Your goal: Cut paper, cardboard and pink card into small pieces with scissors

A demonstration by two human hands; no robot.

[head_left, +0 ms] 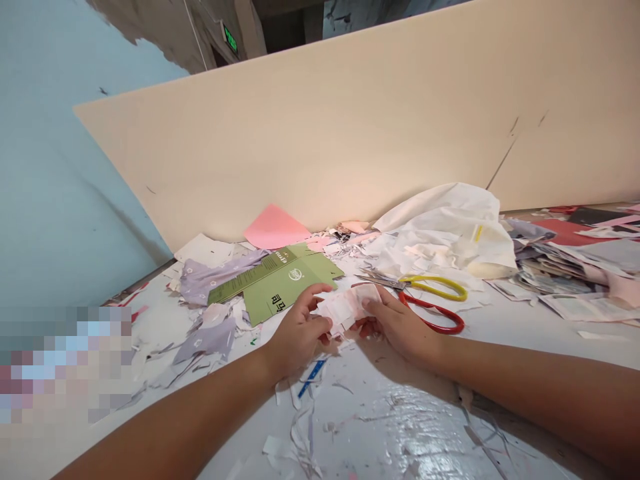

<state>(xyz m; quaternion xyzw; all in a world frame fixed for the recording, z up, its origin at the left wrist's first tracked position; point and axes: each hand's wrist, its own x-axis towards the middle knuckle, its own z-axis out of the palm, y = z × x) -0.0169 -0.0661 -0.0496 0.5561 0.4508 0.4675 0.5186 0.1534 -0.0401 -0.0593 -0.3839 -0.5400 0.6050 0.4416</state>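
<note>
Between my two hands is a small bunch of pale pink and white paper pieces [345,308], held just above the table. My left hand [300,327] pinches its left end between thumb and fingers. At the right end, the thumb of my right hand [393,320] presses on top, with the fingers curled underneath. A pair of scissors [433,320] with one yellow and one red handle loop lies right behind my right hand, blades pointing left. Beyond my left hand lies a flattened green box [265,293] with dark printing.
Paper scraps and thin strips litter the white table [370,427]. A pink sheet [277,227] and crumpled white sheeting [450,227] lie against the beige partition [340,133]. Stacked papers [565,267] are at the right, a blue strip [311,379] in front, and lilac flowered material [210,277] at the left.
</note>
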